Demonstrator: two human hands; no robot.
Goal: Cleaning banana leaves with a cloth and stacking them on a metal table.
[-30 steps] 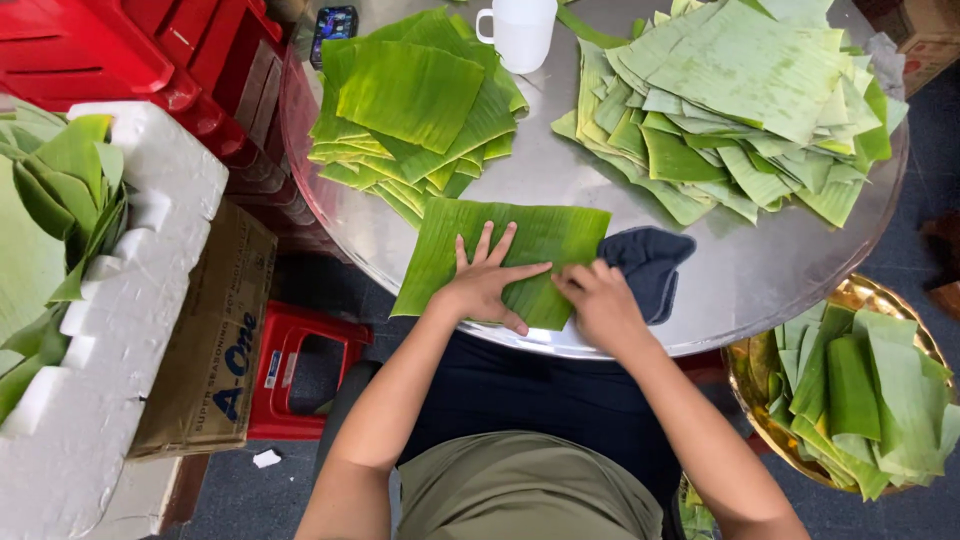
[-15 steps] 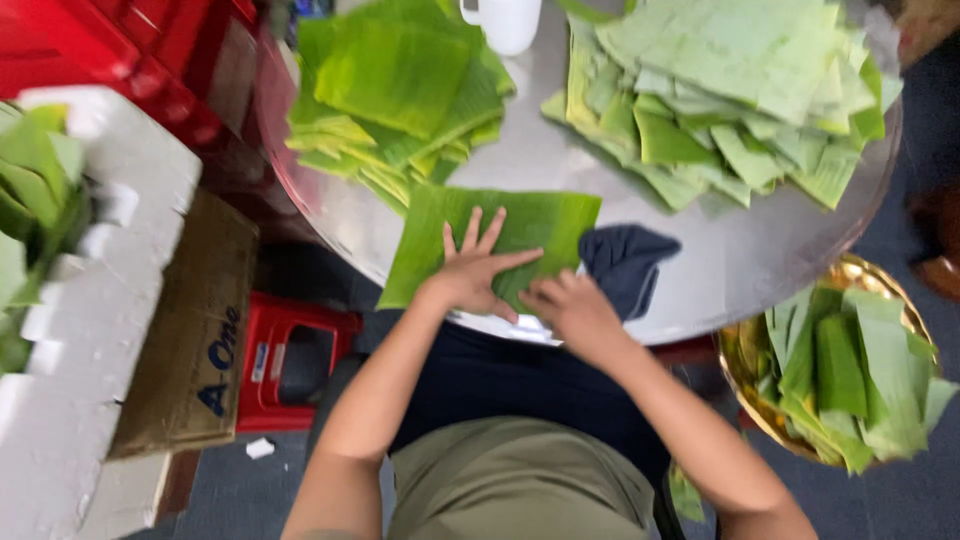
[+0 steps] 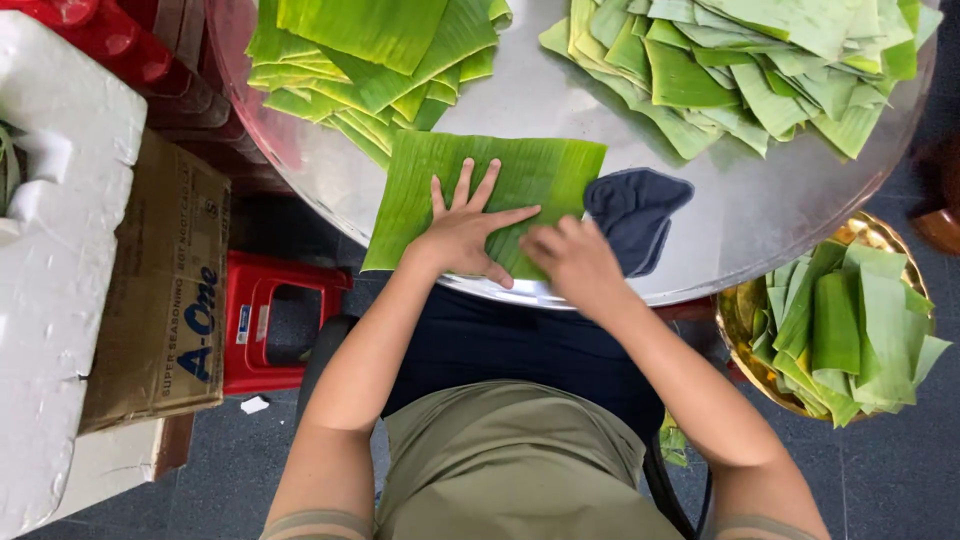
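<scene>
A rectangular green banana leaf piece (image 3: 440, 175) lies flat at the near edge of the round metal table (image 3: 720, 230). My left hand (image 3: 465, 228) presses on it with fingers spread. My right hand (image 3: 572, 260) rests at the leaf's near right edge, fingers curled, beside a dark blue cloth (image 3: 632, 215). Whether the right hand grips the cloth or only touches it I cannot tell.
A stack of cut leaves (image 3: 370, 55) sits at the table's back left, a larger heap (image 3: 750, 65) at back right. A gold bowl of folded leaves (image 3: 850, 320) stands lower right. A white foam box (image 3: 55, 250), cardboard box (image 3: 160, 290) and red stool (image 3: 265, 320) are at left.
The view has shifted closer to the table. My right hand slid along the leaf's near edge toward the cloth; my left hand stays pressed on the leaf.
</scene>
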